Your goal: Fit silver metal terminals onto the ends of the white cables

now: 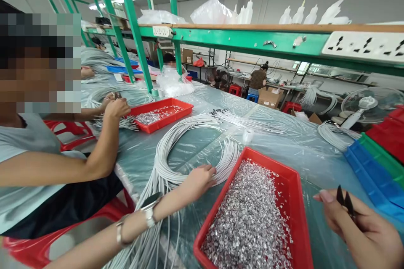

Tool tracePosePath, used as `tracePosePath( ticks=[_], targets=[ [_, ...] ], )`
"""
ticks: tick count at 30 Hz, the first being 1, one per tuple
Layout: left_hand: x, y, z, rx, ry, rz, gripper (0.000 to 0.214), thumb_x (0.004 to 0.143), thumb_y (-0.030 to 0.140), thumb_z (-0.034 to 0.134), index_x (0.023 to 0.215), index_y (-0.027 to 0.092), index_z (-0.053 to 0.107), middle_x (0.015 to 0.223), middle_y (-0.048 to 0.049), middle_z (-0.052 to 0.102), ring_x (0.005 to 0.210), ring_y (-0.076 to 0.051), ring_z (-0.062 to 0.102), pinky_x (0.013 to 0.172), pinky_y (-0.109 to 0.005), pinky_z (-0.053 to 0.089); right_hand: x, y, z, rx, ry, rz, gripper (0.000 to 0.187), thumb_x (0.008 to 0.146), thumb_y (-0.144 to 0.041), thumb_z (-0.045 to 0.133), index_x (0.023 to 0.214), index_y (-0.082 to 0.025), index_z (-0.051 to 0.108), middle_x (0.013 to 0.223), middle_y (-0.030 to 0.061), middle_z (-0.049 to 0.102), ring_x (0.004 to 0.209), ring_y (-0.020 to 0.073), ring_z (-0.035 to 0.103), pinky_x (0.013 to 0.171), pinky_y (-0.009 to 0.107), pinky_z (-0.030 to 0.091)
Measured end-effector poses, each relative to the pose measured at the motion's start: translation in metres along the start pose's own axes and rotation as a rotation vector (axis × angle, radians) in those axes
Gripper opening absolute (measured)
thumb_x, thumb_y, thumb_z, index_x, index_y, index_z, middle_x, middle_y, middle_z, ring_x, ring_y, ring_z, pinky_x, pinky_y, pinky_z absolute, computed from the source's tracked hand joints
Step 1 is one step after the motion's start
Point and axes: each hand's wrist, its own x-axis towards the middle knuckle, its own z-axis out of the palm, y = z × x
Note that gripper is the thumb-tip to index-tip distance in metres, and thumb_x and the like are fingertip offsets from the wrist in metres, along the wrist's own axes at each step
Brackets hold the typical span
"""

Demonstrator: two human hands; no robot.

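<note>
My left hand [199,180] rests on a looped bundle of white cables [176,143], its fingers curled over the strands at the loop's near edge. A watch and a bracelet sit on that wrist. My right hand [353,222] is at the lower right, closed round a small black tool [344,200] whose two tips stick up past my fingers. Between my hands lies a red tray [296,201] heaped with small shiny metal pieces [249,218].
A person seated at my left works on cables beside a second red tray [186,111] of metal pieces. Stacked blue, green and red bins [378,155] line the right edge. A green shelf frame [252,40] with sockets runs overhead. A desk fan [369,107] stands at right.
</note>
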Motion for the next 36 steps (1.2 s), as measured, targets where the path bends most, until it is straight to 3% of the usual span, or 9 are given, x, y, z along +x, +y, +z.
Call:
tracePosePath(
  ticks=[3, 6, 12, 16, 20, 26, 32, 36],
  targets=[
    [0.034, 0.007, 0.021, 0.035, 0.014, -0.011, 0.02, 0.091, 0.029, 0.06, 0.104, 0.013, 0.061, 0.107, -0.0067, 0.064, 0.096, -0.021, 0.063, 0.085, -0.042, 0.052, -0.003, -0.005, -0.009, 0.054, -0.043, 0.014, 0.034, 0.072, -0.059, 0.068, 0.075, -0.026, 0.068, 0.055, -0.0013, 0.045, 0.048, 0.0144, 0.04, 0.045, 0.022, 0.041],
    [0.048, -0.004, 0.032, 0.04, 0.027, -0.026, 0.02, 0.092, 0.03, 0.059, 0.103, 0.013, 0.061, 0.102, -0.0058, 0.065, 0.091, -0.019, 0.064, 0.081, -0.04, 0.054, -0.005, -0.011, -0.013, 0.063, -0.053, -0.012, 0.033, 0.076, -0.057, 0.065, 0.075, -0.025, 0.066, 0.055, -0.0016, 0.041, 0.049, 0.0147, 0.036, 0.043, 0.023, 0.037],
    [0.037, -0.007, 0.032, 0.054, 0.084, -0.026, 0.019, 0.093, 0.029, 0.057, 0.101, 0.013, 0.062, 0.097, -0.0048, 0.065, 0.087, -0.018, 0.064, 0.079, -0.038, 0.054, -0.004, -0.017, -0.007, 0.061, -0.062, -0.026, 0.028, 0.079, -0.052, 0.063, 0.072, -0.024, 0.061, 0.056, -0.004, 0.037, 0.05, 0.0136, 0.032, 0.046, 0.023, 0.036],
    [0.018, 0.003, 0.031, 0.061, 0.134, 0.005, 0.019, 0.094, 0.028, 0.055, 0.104, 0.014, 0.061, 0.103, -0.006, 0.064, 0.099, -0.022, 0.061, 0.089, -0.044, 0.05, 0.001, -0.009, -0.009, 0.011, -0.191, -0.086, 0.028, 0.074, -0.049, 0.067, 0.067, -0.023, 0.062, 0.056, -0.0018, 0.044, 0.048, 0.0138, 0.038, 0.041, 0.022, 0.035],
    [0.017, -0.002, 0.033, 0.038, 0.084, 0.011, 0.017, 0.093, 0.028, 0.056, 0.1, 0.013, 0.062, 0.102, -0.0055, 0.064, 0.096, -0.02, 0.062, 0.086, -0.042, 0.051, 0.001, -0.009, -0.003, -0.007, -0.25, -0.145, 0.028, 0.079, -0.046, 0.064, 0.065, -0.022, 0.06, 0.055, -0.0036, 0.037, 0.047, 0.0128, 0.033, 0.04, 0.023, 0.03],
    [0.034, -0.013, 0.039, -0.011, 0.007, -0.108, 0.021, 0.092, 0.03, 0.058, 0.104, 0.013, 0.061, 0.102, -0.0058, 0.064, 0.09, -0.02, 0.064, 0.081, -0.04, 0.053, -0.014, -0.027, 0.01, 0.091, -0.145, -0.092, 0.032, 0.083, -0.044, 0.059, 0.061, -0.022, 0.051, 0.059, -0.0055, 0.03, 0.052, 0.0136, 0.026, 0.047, 0.025, 0.025],
    [0.026, -0.007, 0.023, -0.221, 0.004, -0.06, 0.021, 0.093, 0.032, 0.056, 0.101, 0.013, 0.06, 0.095, -0.0045, 0.064, 0.084, -0.018, 0.063, 0.078, -0.038, 0.053, -0.013, -0.026, 0.008, 0.09, -0.197, -0.1, 0.033, 0.086, -0.045, 0.056, 0.063, -0.021, 0.051, 0.061, -0.005, 0.028, 0.055, 0.0138, 0.023, 0.049, 0.027, 0.02],
    [0.015, 0.016, 0.002, -0.478, -0.008, 0.053, 0.028, 0.096, 0.039, 0.048, 0.092, 0.013, 0.059, 0.077, 0.0002, 0.059, 0.066, -0.014, 0.059, 0.067, -0.031, 0.05, -0.008, -0.017, 0.011, 0.108, -0.278, -0.125, 0.036, 0.088, -0.046, 0.053, 0.064, -0.02, 0.05, 0.062, -0.0044, 0.031, 0.057, 0.0138, 0.028, 0.051, 0.026, 0.024]
  ],
)
